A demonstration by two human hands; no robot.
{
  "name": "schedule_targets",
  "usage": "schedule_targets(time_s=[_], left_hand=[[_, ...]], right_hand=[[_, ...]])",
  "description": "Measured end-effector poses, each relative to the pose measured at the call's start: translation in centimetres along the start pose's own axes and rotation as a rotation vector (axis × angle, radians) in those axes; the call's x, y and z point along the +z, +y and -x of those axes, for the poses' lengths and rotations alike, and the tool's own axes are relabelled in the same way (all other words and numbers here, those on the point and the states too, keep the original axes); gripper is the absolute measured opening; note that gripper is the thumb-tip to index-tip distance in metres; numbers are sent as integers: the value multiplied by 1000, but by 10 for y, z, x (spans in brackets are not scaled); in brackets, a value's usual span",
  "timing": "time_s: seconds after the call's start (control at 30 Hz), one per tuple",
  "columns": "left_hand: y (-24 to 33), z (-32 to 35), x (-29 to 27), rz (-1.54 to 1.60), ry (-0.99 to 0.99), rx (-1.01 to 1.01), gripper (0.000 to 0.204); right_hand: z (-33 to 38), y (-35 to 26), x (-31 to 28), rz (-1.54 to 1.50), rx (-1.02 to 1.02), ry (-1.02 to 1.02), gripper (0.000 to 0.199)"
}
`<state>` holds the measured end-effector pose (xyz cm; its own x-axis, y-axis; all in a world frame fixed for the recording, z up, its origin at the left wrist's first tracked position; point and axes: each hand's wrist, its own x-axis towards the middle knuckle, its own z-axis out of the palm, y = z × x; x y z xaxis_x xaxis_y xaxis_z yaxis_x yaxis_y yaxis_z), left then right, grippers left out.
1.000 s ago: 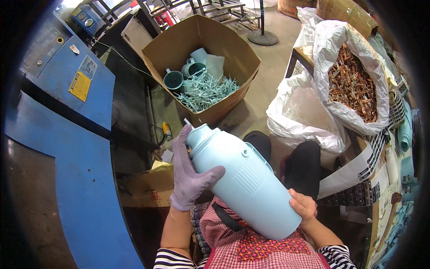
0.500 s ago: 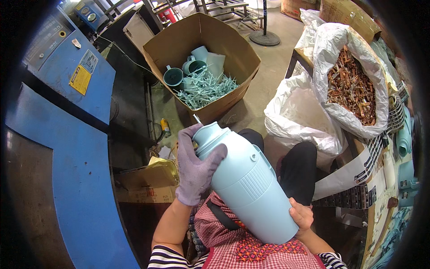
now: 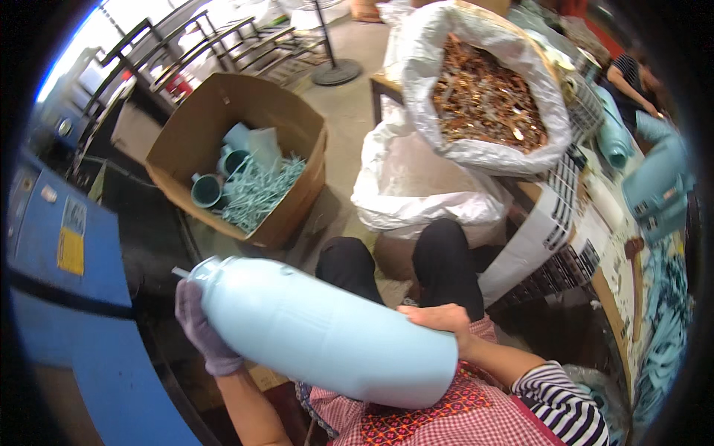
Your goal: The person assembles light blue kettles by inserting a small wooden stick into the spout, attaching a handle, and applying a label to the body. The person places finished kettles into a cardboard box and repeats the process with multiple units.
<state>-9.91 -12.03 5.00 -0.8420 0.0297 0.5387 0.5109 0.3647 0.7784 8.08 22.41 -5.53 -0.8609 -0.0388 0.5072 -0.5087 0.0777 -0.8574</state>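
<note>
A big pale blue plastic flask body (image 3: 327,338) is lying sideways across the person's lap, with the gloved left hand (image 3: 202,327) gripping its neck end and the bare right hand (image 3: 439,320) pressing its base end. It is looking only partly done, since it is not in the brown cardboard box (image 3: 290,141) with the other blue parts.

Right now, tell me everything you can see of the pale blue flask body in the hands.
The flask body is a large, smooth, pale blue shell, plastic by its look, plain and glossy. It narrows at a shoulder to a neck at its left end, where a thin tab sticks out; the right end is wide and blunt. It lies nearly level across the lap, neck slightly higher. The gloved left hand cups it from behind near the neck; the bare right hand rests on top of the wide end.
</note>
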Motion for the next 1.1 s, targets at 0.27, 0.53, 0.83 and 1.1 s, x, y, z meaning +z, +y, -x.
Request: schedule_targets(time_s=[0.27,0.53,0.83,1.1], left_hand=[[-44,-44,-15,-92,9,452,45],[-10,-161,-19,-168,27,9,25],[-4,-164,-9,-240,135,274,25],[142,-34,67,140,-515,348,89]], right_hand=[[-46,13,8,-304,271,-122,45],[-167,210,-135,989,781,152,35],[-157,214,-161,989,860,107,22],[-177,-49,-71,378,-198,145,18]])
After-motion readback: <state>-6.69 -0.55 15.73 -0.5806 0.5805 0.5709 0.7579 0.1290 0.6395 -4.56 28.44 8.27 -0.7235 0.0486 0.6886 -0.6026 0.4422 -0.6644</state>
